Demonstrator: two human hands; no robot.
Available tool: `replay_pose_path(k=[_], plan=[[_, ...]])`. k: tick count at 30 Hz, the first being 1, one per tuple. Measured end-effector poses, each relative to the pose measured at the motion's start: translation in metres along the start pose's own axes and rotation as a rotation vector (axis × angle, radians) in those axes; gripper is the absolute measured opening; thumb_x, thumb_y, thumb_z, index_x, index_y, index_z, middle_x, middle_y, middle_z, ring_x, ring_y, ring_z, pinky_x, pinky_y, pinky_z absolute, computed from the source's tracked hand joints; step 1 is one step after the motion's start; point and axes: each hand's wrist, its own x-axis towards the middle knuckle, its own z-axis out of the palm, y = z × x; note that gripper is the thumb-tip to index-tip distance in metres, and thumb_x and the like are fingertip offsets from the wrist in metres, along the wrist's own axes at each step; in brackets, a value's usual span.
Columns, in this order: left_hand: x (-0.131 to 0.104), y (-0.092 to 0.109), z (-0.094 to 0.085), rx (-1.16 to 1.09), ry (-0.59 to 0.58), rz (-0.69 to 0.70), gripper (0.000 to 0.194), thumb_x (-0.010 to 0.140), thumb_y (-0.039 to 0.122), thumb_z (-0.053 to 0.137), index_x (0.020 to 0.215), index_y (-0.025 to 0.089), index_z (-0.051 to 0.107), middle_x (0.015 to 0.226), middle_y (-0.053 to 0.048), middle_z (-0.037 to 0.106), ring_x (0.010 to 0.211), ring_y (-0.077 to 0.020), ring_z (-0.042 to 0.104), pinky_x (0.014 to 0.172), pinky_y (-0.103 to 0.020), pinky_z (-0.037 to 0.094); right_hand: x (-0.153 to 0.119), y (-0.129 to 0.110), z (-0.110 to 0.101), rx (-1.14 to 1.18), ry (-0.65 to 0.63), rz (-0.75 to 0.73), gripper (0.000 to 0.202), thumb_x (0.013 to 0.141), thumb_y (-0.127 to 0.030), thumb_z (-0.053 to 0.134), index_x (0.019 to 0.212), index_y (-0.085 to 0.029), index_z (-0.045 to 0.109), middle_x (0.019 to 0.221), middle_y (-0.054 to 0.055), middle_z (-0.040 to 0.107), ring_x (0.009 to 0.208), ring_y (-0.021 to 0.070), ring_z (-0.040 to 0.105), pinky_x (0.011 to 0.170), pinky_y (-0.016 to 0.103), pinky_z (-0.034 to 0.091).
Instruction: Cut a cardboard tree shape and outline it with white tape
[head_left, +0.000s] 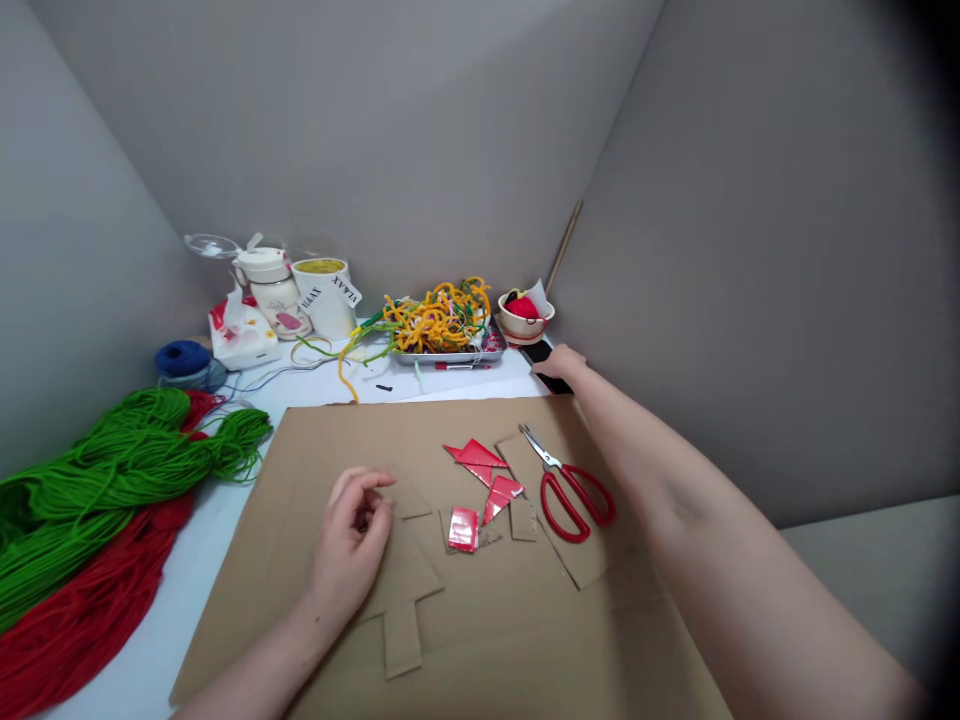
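Observation:
My left hand rests on the large cardboard sheet, fingers loosely curled, thumb and forefinger apart, with nothing visible in them. Beside and partly under it lies a tree-shaped cardboard cutout. My right hand reaches to the back right, its fingers on a dark phone that it partly covers. Red-handled scissors lie on the cardboard, blades slightly apart. Near them are red glossy scraps, a small red square and cardboard offcuts.
Green yarn and red yarn lie at the left. Behind stand a blue yarn ball, a tissue pack, a lidded jar, a white cup, a tray of tangled yarn and a bowl. Grey walls enclose the table.

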Motion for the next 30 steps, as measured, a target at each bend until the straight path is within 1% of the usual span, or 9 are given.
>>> replay_pose_path(k=[3, 6, 9, 11, 14, 17, 22, 26, 30], plan=[[0.0, 0.001, 0.0, 0.008, -0.021, 0.012, 0.013, 0.084, 0.019, 0.049, 0.094, 0.025, 0.055, 0.097, -0.001, 0.049, 0.071, -0.0128, 0.051, 0.061, -0.025, 0.042, -0.003, -0.001, 0.001, -0.041, -0.041, 0.071, 0.081, 0.057, -0.052, 0.074, 0.119, -0.005, 0.052, 0.111, 0.025, 0.06, 0.11, 0.0385, 0.053, 0.084, 0.047, 0.044], [-0.001, 0.0, 0.001, 0.013, -0.029, 0.019, 0.012, 0.084, 0.019, 0.049, 0.094, 0.024, 0.055, 0.096, -0.001, 0.049, 0.07, -0.0126, 0.051, 0.061, -0.025, 0.042, -0.006, -0.004, -0.002, -0.056, -0.054, 0.093, 0.084, 0.057, -0.056, 0.072, 0.121, -0.004, 0.05, 0.113, 0.025, 0.058, 0.114, 0.0396, 0.049, 0.084, 0.047, 0.044], [-0.001, -0.002, 0.001, 0.014, -0.04, 0.02, 0.012, 0.085, 0.018, 0.048, 0.094, 0.024, 0.055, 0.096, -0.001, 0.048, 0.071, -0.0122, 0.05, 0.063, -0.025, 0.042, -0.005, -0.009, -0.007, -0.064, -0.057, 0.108, 0.087, 0.051, -0.055, 0.076, 0.119, -0.007, 0.052, 0.114, 0.024, 0.058, 0.112, 0.0398, 0.05, 0.085, 0.048, 0.045], [-0.001, -0.004, 0.001, 0.011, -0.05, 0.015, 0.013, 0.086, 0.018, 0.048, 0.095, 0.024, 0.055, 0.096, -0.001, 0.048, 0.072, -0.0119, 0.05, 0.063, -0.024, 0.041, -0.004, -0.013, -0.011, -0.071, -0.044, 0.121, 0.09, 0.047, -0.052, 0.079, 0.119, -0.008, 0.051, 0.117, 0.024, 0.056, 0.113, 0.0409, 0.047, 0.086, 0.05, 0.043], [-0.001, -0.006, 0.002, 0.009, -0.062, 0.012, 0.013, 0.086, 0.018, 0.049, 0.096, 0.024, 0.055, 0.096, 0.0, 0.048, 0.073, -0.0116, 0.05, 0.065, -0.024, 0.041, -0.005, -0.018, -0.015, -0.085, -0.01, 0.138, 0.092, 0.045, -0.051, 0.081, 0.121, -0.009, 0.049, 0.124, 0.026, 0.05, 0.117, 0.0433, 0.042, 0.089, 0.055, 0.04], [-0.001, -0.007, 0.002, 0.011, -0.081, 0.013, 0.014, 0.086, 0.018, 0.049, 0.096, 0.025, 0.054, 0.096, 0.0, 0.048, 0.073, -0.0117, 0.05, 0.065, -0.024, 0.041, -0.01, -0.019, -0.015, -0.086, 0.031, 0.127, 0.093, 0.047, -0.052, 0.079, 0.122, -0.009, 0.045, 0.125, 0.026, 0.048, 0.118, 0.0429, 0.04, 0.089, 0.056, 0.039], [-0.001, -0.006, 0.001, 0.022, -0.087, 0.016, 0.014, 0.086, 0.017, 0.048, 0.096, 0.024, 0.054, 0.095, 0.0, 0.048, 0.073, -0.0119, 0.05, 0.065, -0.025, 0.04, -0.017, -0.017, -0.008, -0.063, 0.086, 0.078, 0.086, 0.053, -0.052, 0.077, 0.12, -0.01, 0.042, 0.12, 0.024, 0.052, 0.117, 0.0386, 0.041, 0.089, 0.047, 0.042], [-0.001, -0.006, 0.001, 0.033, -0.086, 0.02, 0.013, 0.086, 0.018, 0.049, 0.096, 0.024, 0.055, 0.095, -0.001, 0.048, 0.073, -0.0121, 0.05, 0.064, -0.025, 0.04, -0.017, -0.013, -0.004, -0.039, 0.083, 0.077, 0.081, 0.056, -0.052, 0.075, 0.117, -0.009, 0.044, 0.112, 0.023, 0.057, 0.113, 0.0386, 0.045, 0.084, 0.046, 0.044], [0.0, -0.006, 0.001, 0.036, -0.091, 0.026, 0.012, 0.086, 0.018, 0.049, 0.095, 0.024, 0.055, 0.094, -0.001, 0.048, 0.073, -0.0122, 0.05, 0.064, -0.025, 0.041, -0.02, -0.008, 0.001, -0.018, 0.076, 0.076, 0.075, 0.063, -0.053, 0.07, 0.116, -0.007, 0.044, 0.107, 0.024, 0.059, 0.11, 0.0389, 0.048, 0.082, 0.047, 0.045]])
